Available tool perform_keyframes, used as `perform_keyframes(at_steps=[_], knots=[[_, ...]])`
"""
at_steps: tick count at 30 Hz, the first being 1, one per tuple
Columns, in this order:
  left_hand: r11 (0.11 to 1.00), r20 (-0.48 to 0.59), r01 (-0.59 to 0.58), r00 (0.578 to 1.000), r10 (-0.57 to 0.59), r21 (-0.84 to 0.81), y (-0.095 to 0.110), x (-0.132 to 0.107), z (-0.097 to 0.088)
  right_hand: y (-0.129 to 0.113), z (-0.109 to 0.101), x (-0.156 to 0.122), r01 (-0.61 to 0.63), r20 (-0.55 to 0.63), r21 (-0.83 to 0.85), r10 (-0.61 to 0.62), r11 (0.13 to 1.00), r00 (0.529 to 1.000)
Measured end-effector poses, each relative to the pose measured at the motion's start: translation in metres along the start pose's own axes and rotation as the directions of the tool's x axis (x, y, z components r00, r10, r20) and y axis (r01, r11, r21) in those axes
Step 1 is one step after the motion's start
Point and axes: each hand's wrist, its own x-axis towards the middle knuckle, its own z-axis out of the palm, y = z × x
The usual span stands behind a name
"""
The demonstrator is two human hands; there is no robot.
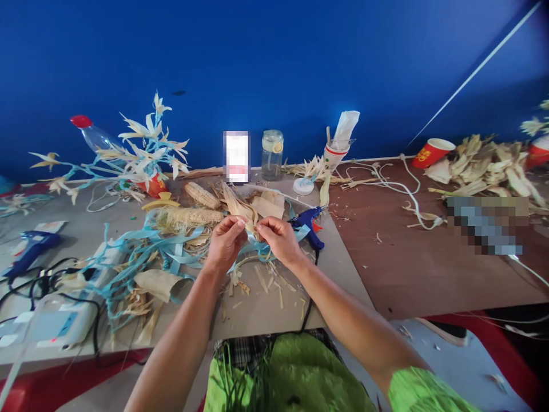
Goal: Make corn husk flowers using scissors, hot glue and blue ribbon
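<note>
Over the middle of the table, my left hand (229,237) and my right hand (278,234) are close together, thumbs pinched against fingers. A pale dried corn husk (234,201) reaches down to the fingertips of both, and its pinched part is mostly hidden. Just beyond lie two corn cobs, one bare cob (201,195) and one with silky threads (189,218). Light blue ribbon (175,246) tangles around and left of my left hand. To the right of my right hand rests a blue glue gun (306,220).
At left are a second blue glue gun (32,249), a power strip (71,320), cables and a cardboard tube (160,284). Husk flowers (141,149), a lit phone (237,154), a glass jar (272,154) and a paper cup (433,153) stand toward the blue wall. Husks (484,166) pile right.
</note>
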Motion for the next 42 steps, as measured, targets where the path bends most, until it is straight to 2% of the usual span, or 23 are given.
perform_keyframes(at_steps=[5,16,24,30,37,42], knots=[[1.000,-0.016,-0.011,1.000,0.010,-0.020,0.0004,0.0002,0.0018,0.0005,0.0002,-0.0013,0.031,0.011,-0.041,-0.030,0.999,0.999],[0.997,0.102,0.065,0.993,-0.061,-0.036,0.0051,-0.0032,0.0039,-0.0044,0.0001,0.0000,-0.026,-0.004,0.015,0.026,1.000,1.000],[0.997,0.067,0.029,0.997,-0.024,-0.070,0.0018,0.0002,-0.0012,-0.0016,0.0014,-0.0008,-0.009,0.015,-0.006,0.009,1.000,1.000],[0.997,-0.001,0.027,1.000,-0.027,-0.073,0.0002,0.0018,0.0000,0.0019,0.0008,-0.0009,0.023,0.044,-0.028,-0.022,0.999,0.999],[1.000,-0.039,-0.007,0.999,0.006,-0.026,-0.0035,0.0016,0.0002,-0.0005,0.0006,-0.0029,0.059,0.048,-0.073,-0.056,0.996,0.997],[1.000,-0.032,0.012,0.999,-0.011,0.019,-0.0037,0.0002,-0.0028,0.0012,-0.0002,-0.0028,0.080,0.042,-0.094,-0.076,0.992,0.996]])
